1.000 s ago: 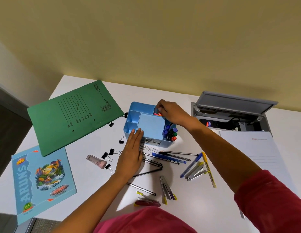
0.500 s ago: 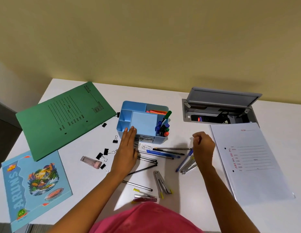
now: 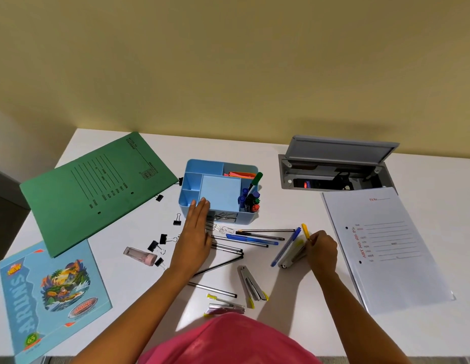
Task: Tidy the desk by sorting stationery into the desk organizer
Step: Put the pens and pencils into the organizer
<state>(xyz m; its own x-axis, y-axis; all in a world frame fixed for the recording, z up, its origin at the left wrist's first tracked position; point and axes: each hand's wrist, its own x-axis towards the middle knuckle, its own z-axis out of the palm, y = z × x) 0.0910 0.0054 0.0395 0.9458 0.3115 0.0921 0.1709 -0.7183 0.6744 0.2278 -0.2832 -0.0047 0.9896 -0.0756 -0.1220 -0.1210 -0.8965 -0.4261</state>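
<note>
One yellow pen (image 3: 304, 228), pinched in right hand (image 3: 322, 250) at 4 o'clock from organizer (image 3: 192, 204), likely light, stiff, slick, best gripped mid-barrel; left hand (image 3: 194, 239) flat against organizer.

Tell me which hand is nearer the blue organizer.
Left. The left hand lies flat, fingertips touching the organizer; the right hand is apart, nearer the person and to the right, pinching a yellow pen.
</note>
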